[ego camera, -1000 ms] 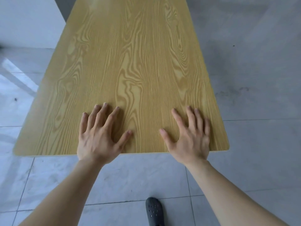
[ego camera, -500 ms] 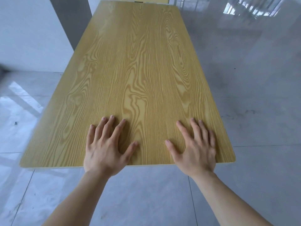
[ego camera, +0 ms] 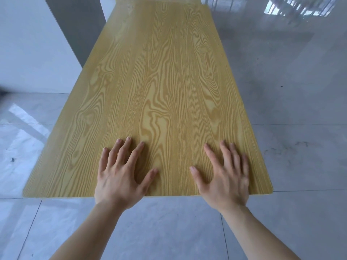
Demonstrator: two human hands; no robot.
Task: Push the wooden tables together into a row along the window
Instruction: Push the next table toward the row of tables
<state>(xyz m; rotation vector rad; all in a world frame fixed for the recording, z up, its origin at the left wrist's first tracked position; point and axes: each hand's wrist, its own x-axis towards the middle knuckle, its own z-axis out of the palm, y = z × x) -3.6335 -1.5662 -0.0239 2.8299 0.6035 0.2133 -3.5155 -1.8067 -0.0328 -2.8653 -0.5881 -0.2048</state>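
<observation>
Grey tiled floor (ego camera: 169, 231); wooden table (ego camera: 159, 81) shows more far end than before; left hand (ego camera: 120, 177), right hand (ego camera: 225, 179) stay flat, fingers spread.

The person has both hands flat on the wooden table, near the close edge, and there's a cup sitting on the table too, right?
Not quite. The head view shows no cup: the wooden table has nothing on it but the hands. The rest is right: the left hand and the right hand lie flat, fingers spread, near the close edge.
</observation>
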